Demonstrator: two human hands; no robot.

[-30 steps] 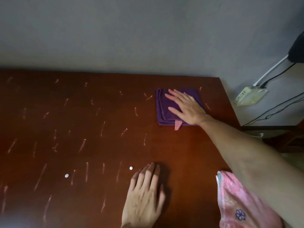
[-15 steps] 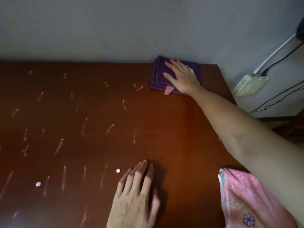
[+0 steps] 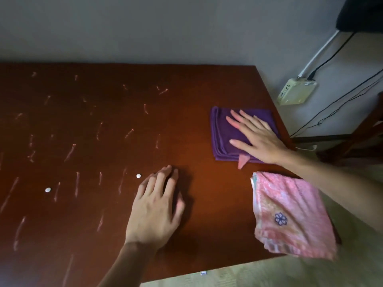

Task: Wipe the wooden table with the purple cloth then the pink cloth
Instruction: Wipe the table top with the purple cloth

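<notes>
Step in hand: the first wipe, done with the folded purple cloth on the dark reddish-brown wooden desk; the pink pass looks not yet begun
Right hand: lies flat on top of the purple cloth, grip spread, fingers straight and fanned toward the wall; the flat palm seems meant to press the whole pad against the wood so it drags evenly
Purple cloth: folded into a thick square near the desk's far right corner, close to the right edge; a small pink tag sticks out of its near edge
Left hand: rests palm down on the bare wood near the front middle, fingers straight and loosely together, holding nothing; likely a brace for the long reach across
Pink patterned cloth: folded, with a small purple flower mark, lying at the front right corner and overhanging the edge; just beside the purple cloth but apart from it, probably kept within reach for the second pass
Marks: pale pinkish streaks cover the left and middle of the desk; two small white round bits lie near the left hand
Off the desk: a cream power strip and cables on the floor at right
Judgement: most of the surface looks unwiped
</notes>
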